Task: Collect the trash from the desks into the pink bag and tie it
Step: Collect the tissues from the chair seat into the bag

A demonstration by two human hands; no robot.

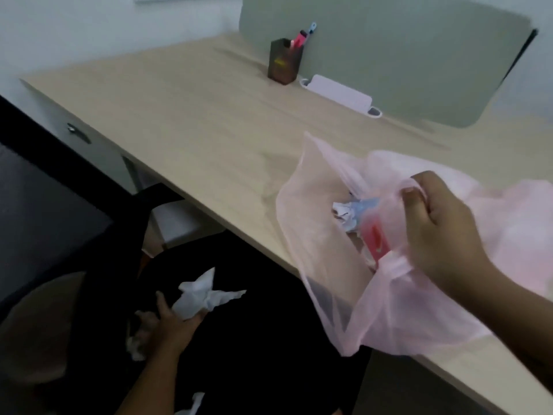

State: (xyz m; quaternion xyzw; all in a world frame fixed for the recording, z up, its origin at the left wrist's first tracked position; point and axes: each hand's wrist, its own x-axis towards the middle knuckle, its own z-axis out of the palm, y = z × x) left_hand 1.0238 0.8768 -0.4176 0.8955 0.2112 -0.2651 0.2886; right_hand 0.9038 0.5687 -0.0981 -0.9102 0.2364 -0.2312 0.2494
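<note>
My right hand [440, 226] grips the rim of a thin pink bag [326, 259] and holds its mouth open over the front edge of the wooden desk [191, 121]. Inside the bag lie crumpled paper [344, 214] and a red packet [375, 241]. Lower left, above a black chair seat [257, 339], my left hand [170, 322] grips a crumpled white tissue [203, 295]. Another white scrap [136, 347] shows just left of that hand, and a third [194, 402] lies near the bottom edge.
A dark pen holder [284, 62] with a pink and a blue pen stands at the back of the desk before a grey-green divider panel [389, 55]. A white cable cover [338, 92] lies beside it. The chair's black backrest [45, 211] is at the left.
</note>
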